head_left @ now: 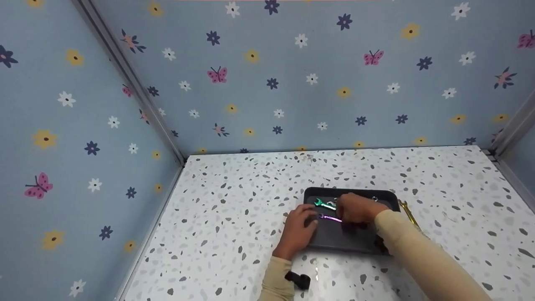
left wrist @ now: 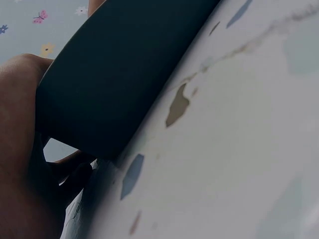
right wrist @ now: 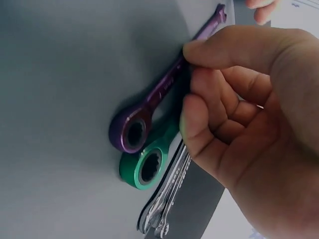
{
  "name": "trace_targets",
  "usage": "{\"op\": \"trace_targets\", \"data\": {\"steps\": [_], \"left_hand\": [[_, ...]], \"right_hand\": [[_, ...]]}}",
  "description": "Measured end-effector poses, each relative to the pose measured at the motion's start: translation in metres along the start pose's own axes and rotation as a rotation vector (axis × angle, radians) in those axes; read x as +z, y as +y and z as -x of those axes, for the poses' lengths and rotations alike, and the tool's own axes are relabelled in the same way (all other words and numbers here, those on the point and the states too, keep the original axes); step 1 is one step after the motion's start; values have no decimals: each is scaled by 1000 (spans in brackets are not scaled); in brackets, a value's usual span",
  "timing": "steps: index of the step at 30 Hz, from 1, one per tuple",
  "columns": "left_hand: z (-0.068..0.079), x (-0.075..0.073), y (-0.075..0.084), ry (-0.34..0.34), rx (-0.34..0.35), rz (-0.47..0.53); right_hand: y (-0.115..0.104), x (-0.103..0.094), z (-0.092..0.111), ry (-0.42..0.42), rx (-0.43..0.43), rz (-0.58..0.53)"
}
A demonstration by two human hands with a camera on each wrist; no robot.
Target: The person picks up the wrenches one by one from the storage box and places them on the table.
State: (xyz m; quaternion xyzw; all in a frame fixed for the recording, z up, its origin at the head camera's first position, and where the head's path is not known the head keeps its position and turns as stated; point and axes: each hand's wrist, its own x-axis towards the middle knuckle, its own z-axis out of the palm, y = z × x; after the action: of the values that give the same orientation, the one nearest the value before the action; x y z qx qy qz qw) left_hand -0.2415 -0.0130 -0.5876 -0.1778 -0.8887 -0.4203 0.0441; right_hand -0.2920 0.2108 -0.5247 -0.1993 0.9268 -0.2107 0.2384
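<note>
The left hand [head_left: 296, 228], fingers loosely bent, rests at the left rim of the black rectangular tray [head_left: 328, 239]. Inside, the purple metallic ratcheting wrench [head_left: 331, 218] lies lengthwise left-right, open end toward the left hand, alongside the green metallic ratcheting wrench [head_left: 327, 205]. The right hand [head_left: 358, 207], the nearer, pinches the purple wrench's shank between thumb and fingers.

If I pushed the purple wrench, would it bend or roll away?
The purple wrench probably won't bend: it looks like metal and runs straight, so it should be stiff. It likely won't roll far either, because its ring end is wider than the rest. Its shiny surface might feel a bit slippery.
</note>
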Motion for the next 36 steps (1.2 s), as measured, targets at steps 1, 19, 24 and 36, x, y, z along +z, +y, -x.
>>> {"op": "trace_targets", "data": {"steps": [1, 19, 24, 36], "left_hand": [[0, 0, 0, 0, 2, 4], [-1, 0, 0, -9, 3, 8], [-1, 0, -1, -6, 10, 4], [-1, 2, -2, -2, 19, 9]], "right_hand": [[0, -2, 0, -15, 12, -2], [19, 0, 8, 77, -59, -105], [18, 1, 9, 94, -78, -116], [11, 4, 5, 103, -76, -49]]}}
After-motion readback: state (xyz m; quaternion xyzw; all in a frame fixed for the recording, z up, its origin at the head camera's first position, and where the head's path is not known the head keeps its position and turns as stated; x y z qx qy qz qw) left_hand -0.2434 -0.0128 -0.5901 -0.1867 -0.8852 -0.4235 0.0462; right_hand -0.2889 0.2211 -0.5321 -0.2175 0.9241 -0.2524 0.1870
